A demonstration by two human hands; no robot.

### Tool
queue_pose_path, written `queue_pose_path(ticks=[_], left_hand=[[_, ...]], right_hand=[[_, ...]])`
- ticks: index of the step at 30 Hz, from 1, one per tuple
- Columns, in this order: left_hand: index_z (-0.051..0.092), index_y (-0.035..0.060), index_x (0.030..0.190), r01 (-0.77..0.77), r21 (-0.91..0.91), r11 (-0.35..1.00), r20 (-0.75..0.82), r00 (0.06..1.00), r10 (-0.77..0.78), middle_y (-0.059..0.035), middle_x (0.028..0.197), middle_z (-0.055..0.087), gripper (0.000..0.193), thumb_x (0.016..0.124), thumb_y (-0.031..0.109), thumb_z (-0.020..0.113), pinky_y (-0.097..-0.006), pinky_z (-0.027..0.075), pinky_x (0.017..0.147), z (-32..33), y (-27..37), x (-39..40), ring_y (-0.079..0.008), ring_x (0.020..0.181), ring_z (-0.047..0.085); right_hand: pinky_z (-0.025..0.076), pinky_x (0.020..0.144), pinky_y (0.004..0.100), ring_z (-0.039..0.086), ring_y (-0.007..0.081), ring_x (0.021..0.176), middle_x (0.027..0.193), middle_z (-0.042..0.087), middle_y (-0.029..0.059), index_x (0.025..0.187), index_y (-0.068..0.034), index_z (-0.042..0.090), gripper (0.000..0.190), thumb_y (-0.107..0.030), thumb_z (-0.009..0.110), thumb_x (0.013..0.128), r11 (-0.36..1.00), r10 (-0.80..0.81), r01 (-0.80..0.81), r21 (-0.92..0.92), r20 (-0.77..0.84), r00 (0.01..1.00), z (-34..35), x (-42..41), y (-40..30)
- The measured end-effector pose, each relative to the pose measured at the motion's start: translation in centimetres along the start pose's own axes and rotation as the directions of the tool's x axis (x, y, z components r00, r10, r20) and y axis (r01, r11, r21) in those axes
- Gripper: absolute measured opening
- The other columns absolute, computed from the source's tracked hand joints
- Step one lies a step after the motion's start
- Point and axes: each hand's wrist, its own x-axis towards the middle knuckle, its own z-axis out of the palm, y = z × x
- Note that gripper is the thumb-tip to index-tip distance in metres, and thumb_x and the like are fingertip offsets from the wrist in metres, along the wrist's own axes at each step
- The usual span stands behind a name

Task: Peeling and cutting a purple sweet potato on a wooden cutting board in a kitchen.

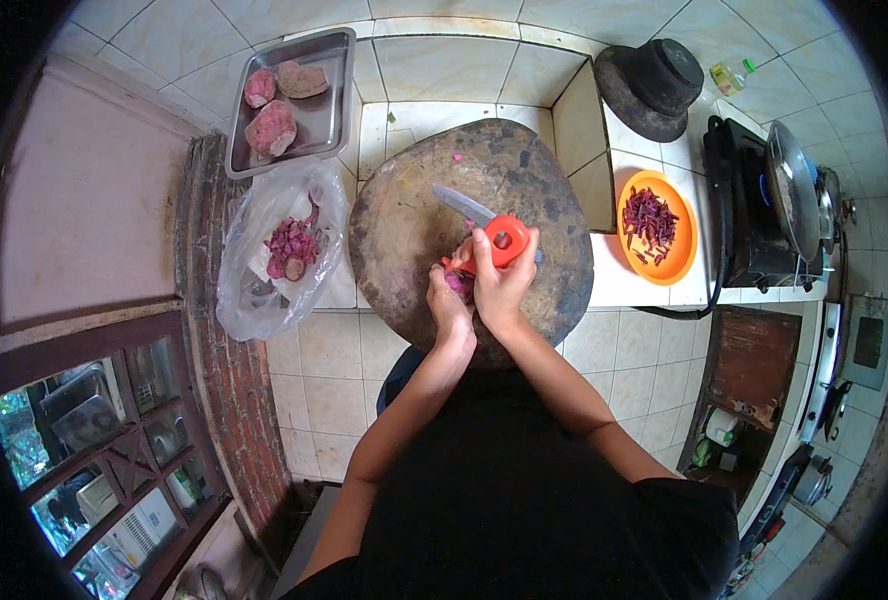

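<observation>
My left hand (450, 306) holds a purple sweet potato (459, 282), mostly hidden by the fingers, over the near part of a round wooden chopping board (406, 217). In my right hand (505, 286) is an orange-red peeler (515, 234) with a hole in its handle; its working end is against the sweet potato. Beyond the hands a knife (462, 202) lies on the board, blade toward the upper left. The peeler and my right hand cover its handle, apart from a bit of blue. Small purple scraps dot the board.
Left of the board are a metal tray (321, 135) with three sweet potatoes (271, 129) and a plastic bag (237, 281) of purple peelings (292, 247). Rightward stand an orange plate (682, 259) of purple strips (648, 221), a black pot-like vessel (650, 86) and a lit gas stove (740, 217) bearing a pan (791, 191).
</observation>
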Motion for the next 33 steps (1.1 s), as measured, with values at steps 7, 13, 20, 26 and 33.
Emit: queue_pose_path(ticks=[7, 13, 20, 26, 33], left_hand=[[0.045, 0.0035, 0.094, -0.194, 0.020, 0.981, -0.009, 0.981, 0.194, -0.0081, 0.092, 0.051, 0.033, 0.086, 0.030, 0.028, -0.0275, 0.040, 0.073, -1.9, -1.6, 2.1, -0.0155, 0.085, 0.050], [0.047, 0.0030, 0.092, -0.301, 0.125, 0.945, 0.098, 0.952, 0.291, -0.0113, 0.081, 0.058, 0.040, 0.086, 0.039, 0.031, -0.0310, 0.043, 0.067, 0.5, 1.1, -1.8, -0.0224, 0.069, 0.057], [0.048, 0.0056, 0.092, -0.156, 0.087, 0.984, -0.031, 0.987, 0.159, -0.0051, 0.087, 0.054, 0.043, 0.083, 0.046, 0.035, -0.0287, 0.039, 0.068, 0.1, 1.4, -0.5, -0.0159, 0.079, 0.052], [0.047, 0.0033, 0.097, -0.167, 0.138, 0.976, 0.098, 0.983, 0.155, -0.0049, 0.089, 0.049, 0.038, 0.089, 0.034, 0.027, -0.0294, 0.038, 0.078, 0.2, 1.3, -1.0, -0.0149, 0.087, 0.048], [0.048, 0.0022, 0.100, -0.163, 0.087, 0.983, 0.023, 0.987, 0.162, -0.0055, 0.092, 0.050, 0.040, 0.089, 0.033, 0.025, -0.0279, 0.036, 0.084, 0.2, 0.9, -1.5, -0.0156, 0.091, 0.048]], right_hand=[[0.045, 0.045, 0.0265, 0.051, 0.0138, 0.048, 0.057, 0.049, 0.0082, 0.084, -0.002, 0.031, 0.017, -0.004, 0.048, 0.082, 0.997, 0.071, -0.072, -0.019, -0.058, 0.996, 0.7, 0.3, -0.6], [0.044, 0.045, 0.0268, 0.046, 0.0123, 0.047, 0.058, 0.046, 0.0060, 0.083, -0.004, 0.031, 0.016, -0.008, 0.046, 0.084, 0.998, 0.047, -0.037, 0.059, -0.179, 0.983, -1.7, 4.2, 0.2], [0.045, 0.047, 0.0304, 0.047, 0.0159, 0.051, 0.063, 0.042, 0.0082, 0.084, -0.007, 0.026, 0.019, -0.001, 0.044, 0.083, 0.851, 0.174, -0.134, 0.508, -0.032, 0.984, -0.4, 0.8, -2.9], [0.044, 0.048, 0.0270, 0.049, 0.0146, 0.052, 0.062, 0.045, 0.0078, 0.083, -0.004, 0.027, 0.022, 0.002, 0.048, 0.080, 0.928, 0.036, -0.027, 0.372, -0.017, 0.999, 0.1, -0.8, -2.1], [0.044, 0.047, 0.0253, 0.052, 0.0136, 0.050, 0.059, 0.050, 0.0084, 0.083, -0.001, 0.031, 0.020, -0.001, 0.051, 0.080, 0.979, -0.017, 0.024, 0.201, -0.034, 0.999, 0.4, -1.1, -1.1]])
